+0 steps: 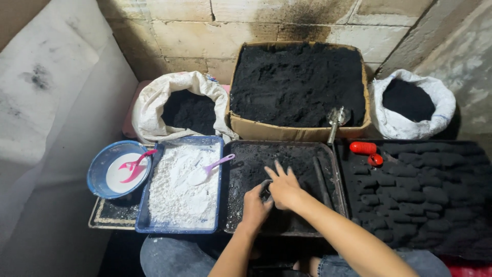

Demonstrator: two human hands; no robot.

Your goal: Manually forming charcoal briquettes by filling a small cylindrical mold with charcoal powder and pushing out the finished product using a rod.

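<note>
Both hands meet over the black tray (246, 169). The left hand (254, 206) is curled around a small dark mould (265, 189), fingers clenched on it. The right hand (283, 189) lies on top of the mould, palm down, fingers spread and released; whether it grips anything I cannot tell. The mould sits between the two sets of fingers, just above the tray floor, mostly hidden.

Surface: the tray floor under the fingers is dusted with black powder and grey smears. A dark rod (322, 177) lies on it, just right of the right fingertips.

Left of the left fingers: a blue tray (146, 215) of white powder with a purple spoon (212, 168); further left a blue bowl (98, 177) with a pink spoon (134, 165).

Right of the right fingers: a mat (425, 195) covered with rows of black lumps, and a red handle (363, 148).

Beyond the fingertips: a cardboard box (297, 132) of black powder with a metal scoop (335, 119), flanked by two white sacks (154, 110) (435, 110).

Room: block wall (195, 36) with soot stains; white sheet (51, 102) at left.
</note>
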